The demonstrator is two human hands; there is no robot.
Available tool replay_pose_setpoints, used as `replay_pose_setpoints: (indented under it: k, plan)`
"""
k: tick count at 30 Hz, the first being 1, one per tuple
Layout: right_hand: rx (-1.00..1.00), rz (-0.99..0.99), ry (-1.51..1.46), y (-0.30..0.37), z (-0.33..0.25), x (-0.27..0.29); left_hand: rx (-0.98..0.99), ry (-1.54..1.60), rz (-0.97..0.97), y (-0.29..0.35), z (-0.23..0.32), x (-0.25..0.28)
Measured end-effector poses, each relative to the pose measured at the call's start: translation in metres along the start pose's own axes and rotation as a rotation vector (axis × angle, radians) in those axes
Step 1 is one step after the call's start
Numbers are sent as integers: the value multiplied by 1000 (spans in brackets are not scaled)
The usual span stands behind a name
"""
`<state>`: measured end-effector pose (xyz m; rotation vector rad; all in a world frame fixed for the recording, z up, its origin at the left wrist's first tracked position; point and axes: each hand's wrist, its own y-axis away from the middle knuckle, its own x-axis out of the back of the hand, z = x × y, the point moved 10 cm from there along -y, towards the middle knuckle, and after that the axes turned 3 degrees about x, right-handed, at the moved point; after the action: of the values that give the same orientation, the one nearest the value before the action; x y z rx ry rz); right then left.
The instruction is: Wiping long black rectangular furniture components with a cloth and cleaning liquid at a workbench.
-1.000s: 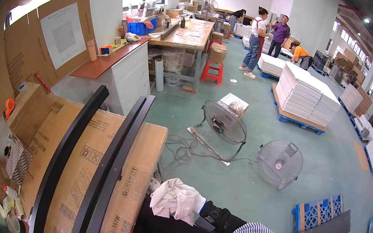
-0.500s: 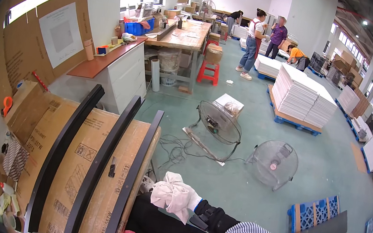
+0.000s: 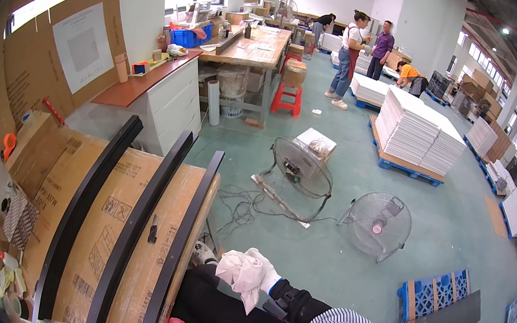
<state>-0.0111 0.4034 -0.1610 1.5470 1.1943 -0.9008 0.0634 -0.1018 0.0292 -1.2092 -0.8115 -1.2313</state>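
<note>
My right hand [image 3: 269, 276], in a white glove, is closed on a crumpled white cloth [image 3: 240, 274]. It hangs low beside my leg, just right of the cardboard-covered table, touching none of the strips. The striped sleeve and a black band on the wrist lead up to it. My left hand is out of view. On the cardboard [image 3: 110, 207] lie three long dark strips: the left strip [image 3: 83, 210], the middle strip [image 3: 139, 224] and the right strip [image 3: 179, 246]. A small black piece [image 3: 153, 231] rests between the last two.
Two floor fans [image 3: 300, 175] [image 3: 379, 226] stand ahead, with loose cable [image 3: 241, 206] on the floor. A blue pallet [image 3: 443, 297] carries a dark panel at right. Small tools and bottles [image 3: 8, 266] crowd the table's left edge. People work near stacked white boards [image 3: 409, 132].
My right hand and the cloth have shifted slightly right and down, and the cloth hangs in a narrower bunch. The strips remain in place on the cardboard.
</note>
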Motion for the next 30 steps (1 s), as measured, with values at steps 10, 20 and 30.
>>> replay_pose_setpoints:
  k: [10, 20, 30]
  plan:
    - [479, 395, 596, 14, -88, -53, -71, 97, -54, 19, -7, 5]
    - [1079, 174, 2217, 9, -92, -258, -171, 32, -175, -4, -2, -18]
    - [788, -928, 2202, -23, 139, -304, -19, 37, -254, -1, -24, -24]
